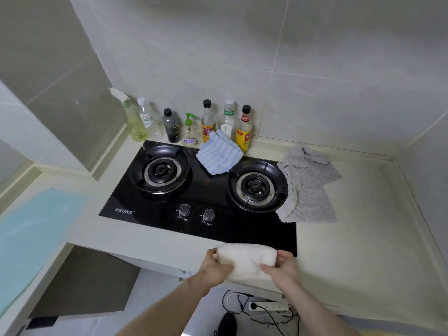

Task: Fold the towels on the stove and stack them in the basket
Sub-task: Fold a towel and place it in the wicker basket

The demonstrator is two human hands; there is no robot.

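Pale tiled walls enclose a cream countertop (351, 251) that carries a black two-burner stove (201, 190) at its centre.

Current state: both hands grasp one cream towel (247, 259) at the near edge of the counter, just in front of the stove. The left hand (214, 269) pinches the towel's left end; the right hand (282, 265) pinches its right end. Fingers of both hands are closed on the fabric. The towel appears already folded into a compact bundle.

Governing relation: the towel's long axis runs left to right, spanning between the two hands, with each hand at one short end. Neither hand is clearly nearer to the body of the towel. The basket does not appear in this view, so the direction of the transfer cannot be determined.

Count of items:
- Towels: three. One cream, held. One blue-striped towel (219, 154) lying at the rear of the stove between the burners. One grey towel (308, 187) draped over the stove's right edge onto the counter.
- Burners: two.
- Control knobs: two.
- Bottles (208, 122) along the back wall: seven.

Assessment: two towels remain unfolded.
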